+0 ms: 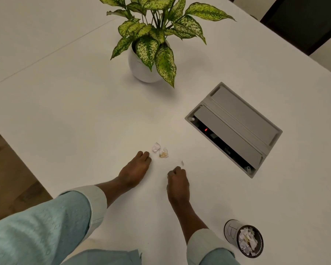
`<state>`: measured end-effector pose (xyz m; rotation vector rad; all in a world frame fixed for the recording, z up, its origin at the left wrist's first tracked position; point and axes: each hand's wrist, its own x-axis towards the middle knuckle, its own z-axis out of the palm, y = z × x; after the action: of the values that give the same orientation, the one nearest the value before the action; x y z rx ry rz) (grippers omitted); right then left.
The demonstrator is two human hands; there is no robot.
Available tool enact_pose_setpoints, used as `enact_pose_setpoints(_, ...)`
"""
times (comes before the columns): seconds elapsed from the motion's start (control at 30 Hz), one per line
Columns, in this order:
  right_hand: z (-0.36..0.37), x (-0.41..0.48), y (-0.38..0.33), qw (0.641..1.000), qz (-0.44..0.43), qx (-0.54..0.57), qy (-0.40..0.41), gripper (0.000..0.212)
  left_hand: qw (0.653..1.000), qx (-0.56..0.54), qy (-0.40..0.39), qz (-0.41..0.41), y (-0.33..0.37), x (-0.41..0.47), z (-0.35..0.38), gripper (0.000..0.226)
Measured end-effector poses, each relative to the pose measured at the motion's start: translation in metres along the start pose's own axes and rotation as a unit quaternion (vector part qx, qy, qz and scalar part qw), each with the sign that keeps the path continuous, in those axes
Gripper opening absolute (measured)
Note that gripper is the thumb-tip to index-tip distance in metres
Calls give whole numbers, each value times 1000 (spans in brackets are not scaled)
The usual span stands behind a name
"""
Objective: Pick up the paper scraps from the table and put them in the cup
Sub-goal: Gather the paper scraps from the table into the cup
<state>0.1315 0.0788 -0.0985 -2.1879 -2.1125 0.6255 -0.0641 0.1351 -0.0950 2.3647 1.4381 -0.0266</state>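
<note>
Paper scraps (156, 147): two crumpled ones lie close together on the white table (65, 111), mid-front, w/ a third, tiny bit (182, 163) apart on their right. Left hand (135, 170) rests on the tabletop just beside the pair, fingers bent down at the tips; can't tell if anything's under them. Right hand (178, 181) sits near the tiny bit, fingers curled in tight. There's a pale speck at its thumb side, but can't tell if it's pinching paper or nothing. Cup (230, 231) stands well off to the right of that forearm, on the person's side of the table, already packed w/ scraps. Potted plant (151, 41) at the back. Grey cable hatch (237, 119) right of centre, lid open, red light inside.
</note>
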Motion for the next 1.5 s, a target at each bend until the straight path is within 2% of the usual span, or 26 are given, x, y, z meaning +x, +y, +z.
enact_pose_setpoints(0.1,-5,-6,21,995,78,42,43,15,1000,-9,2,-17,0,0,2,35)
enact_pose_setpoints(0.27,-12,-13,47,988,130,42,76,12,997,-46,11,-57,7,1,8,24)
enact_pose_setpoints(0.5,-33,-65,70,968,187,109,125,11,983,-170,-15,-72,56,-10,17,16)
enact_pose_setpoints(0.6,-51,-96,77,947,224,158,170,11,975,-216,-1,-42,100,-12,15,18)
enact_pose_setpoints(0.77,-83,-148,92,900,276,237,241,12,942,-335,12,-13,190,-6,5,19)
enact_pose_setpoints(1.0,-107,-196,132,836,380,229,323,13,924,-376,-2,74,295,0,-4,19)
enact_pose_setpoints(1.3,-118,-220,161,817,396,276,316,21,929,-343,-68,124,344,-4,10,14)
enact_pose_setpoints(1.5,-109,-225,155,813,390,273,335,30,910,-395,-73,105,333,-8,11,28)
